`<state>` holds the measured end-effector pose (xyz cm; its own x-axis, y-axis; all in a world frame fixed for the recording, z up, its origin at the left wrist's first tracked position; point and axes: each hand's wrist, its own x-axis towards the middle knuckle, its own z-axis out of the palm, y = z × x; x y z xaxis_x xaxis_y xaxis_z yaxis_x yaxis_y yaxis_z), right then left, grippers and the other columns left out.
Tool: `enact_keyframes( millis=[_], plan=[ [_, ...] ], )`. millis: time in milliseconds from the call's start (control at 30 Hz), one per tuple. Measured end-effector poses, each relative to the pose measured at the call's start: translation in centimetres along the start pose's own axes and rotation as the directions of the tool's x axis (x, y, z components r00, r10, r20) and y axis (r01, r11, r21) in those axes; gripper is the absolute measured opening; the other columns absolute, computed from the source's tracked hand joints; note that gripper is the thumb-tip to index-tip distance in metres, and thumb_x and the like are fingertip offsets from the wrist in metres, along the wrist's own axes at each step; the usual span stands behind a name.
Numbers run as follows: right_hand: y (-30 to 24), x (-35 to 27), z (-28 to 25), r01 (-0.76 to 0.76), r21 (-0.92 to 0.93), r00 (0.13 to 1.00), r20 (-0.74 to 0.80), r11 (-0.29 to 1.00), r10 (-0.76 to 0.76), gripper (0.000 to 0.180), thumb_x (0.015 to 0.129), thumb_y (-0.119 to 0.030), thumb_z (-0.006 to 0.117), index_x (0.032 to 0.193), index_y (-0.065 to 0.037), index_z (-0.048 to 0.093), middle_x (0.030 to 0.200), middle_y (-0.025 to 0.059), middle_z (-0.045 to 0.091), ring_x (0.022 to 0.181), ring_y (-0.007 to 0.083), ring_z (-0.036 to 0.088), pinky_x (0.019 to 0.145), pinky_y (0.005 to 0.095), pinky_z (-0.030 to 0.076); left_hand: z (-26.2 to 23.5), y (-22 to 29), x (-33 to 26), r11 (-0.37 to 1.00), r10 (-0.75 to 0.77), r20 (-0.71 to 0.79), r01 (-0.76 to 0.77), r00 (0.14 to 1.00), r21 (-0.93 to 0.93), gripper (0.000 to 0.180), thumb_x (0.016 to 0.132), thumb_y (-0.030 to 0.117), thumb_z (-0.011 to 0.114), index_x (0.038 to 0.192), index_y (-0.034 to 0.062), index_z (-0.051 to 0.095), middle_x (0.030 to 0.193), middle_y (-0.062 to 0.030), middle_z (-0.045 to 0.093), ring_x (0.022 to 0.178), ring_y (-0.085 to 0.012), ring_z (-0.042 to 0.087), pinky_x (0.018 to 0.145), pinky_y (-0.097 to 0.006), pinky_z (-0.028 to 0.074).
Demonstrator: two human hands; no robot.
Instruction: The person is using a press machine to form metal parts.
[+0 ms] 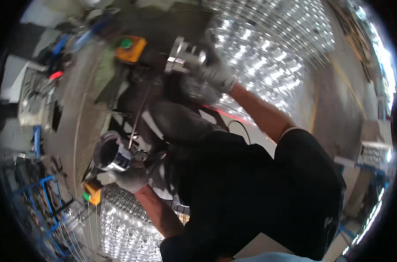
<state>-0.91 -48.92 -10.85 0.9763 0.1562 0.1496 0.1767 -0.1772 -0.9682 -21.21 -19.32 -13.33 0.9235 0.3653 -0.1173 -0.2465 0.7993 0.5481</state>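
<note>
My left hand (131, 178), in a grey work glove, is closed round a shiny metal cylinder (120, 163) whose dark, round open end faces left. This part is beside some machine fittings, and I cannot tell whether it touches them. My right hand (217, 75), gloved too, is higher in the view and grips a second metal cylinder (181, 56) with a flanged end. That part is over the edge of a large crate of shiny metal parts (264, 61). Motion blurs both hands slightly, and the fingers are partly hidden behind the parts.
Two orange boxes with green push-buttons, an upper one (137, 50) and a lower one (94, 192), flank the machine. Another wire crate of shiny parts (128, 231) stands below my left arm. A blue rack (46, 183) is at lower left. Yellow lines (349, 89) mark the floor at right.
</note>
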Motion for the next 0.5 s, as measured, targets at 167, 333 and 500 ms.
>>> enact_keyframes(
  millis=[167,333,500],
  plan=[
    [0.9,-3.0,-17.8,-0.035,-0.35,0.962,-0.266,0.936,-0.064,0.054,0.08,-0.019,0.072,0.122,-0.007,0.041,0.114,0.0147,0.058,0.095,0.0203,0.062,0.073,0.0266,0.056,0.9,-1.5,0.3,0.993,-0.1,-0.087,0.105,0.991,0.056,0.058,0.089,0.051,0.043,0.132,0.0118,0.043,0.127,-0.0117,0.051,0.105,-0.0273,0.057,0.07,-0.041,0.055],
    [2.8,-8.7,-27.8,-0.531,-0.529,0.847,-0.309,0.662,0.433,0.052,0.079,-0.019,0.071,0.117,0.001,0.042,0.102,0.0137,0.059,0.095,0.0169,0.058,0.082,0.0294,0.05,2.1,-3.2,0.9,0.988,-0.132,-0.18,0.144,0.975,0.055,0.055,0.089,0.048,0.047,0.131,0.0121,0.044,0.128,-0.0123,0.05,0.107,-0.0283,0.055,0.073,-0.042,0.053],
    [9.4,-14.0,-32.1,-0.587,-0.8,0.669,-0.395,0.121,0.63,0.08,0.065,-0.039,0.078,0.123,0.005,0.045,0.111,0.0183,0.058,0.105,0.0224,0.056,0.087,0.0333,0.046,2.8,-4.1,1.1,0.997,-0.042,-0.116,0.049,0.992,0.058,0.05,0.089,0.039,0.052,0.132,0.0135,0.042,0.133,-0.0107,0.046,0.116,-0.0287,0.049,0.085,-0.042,0.05]
  ],
)
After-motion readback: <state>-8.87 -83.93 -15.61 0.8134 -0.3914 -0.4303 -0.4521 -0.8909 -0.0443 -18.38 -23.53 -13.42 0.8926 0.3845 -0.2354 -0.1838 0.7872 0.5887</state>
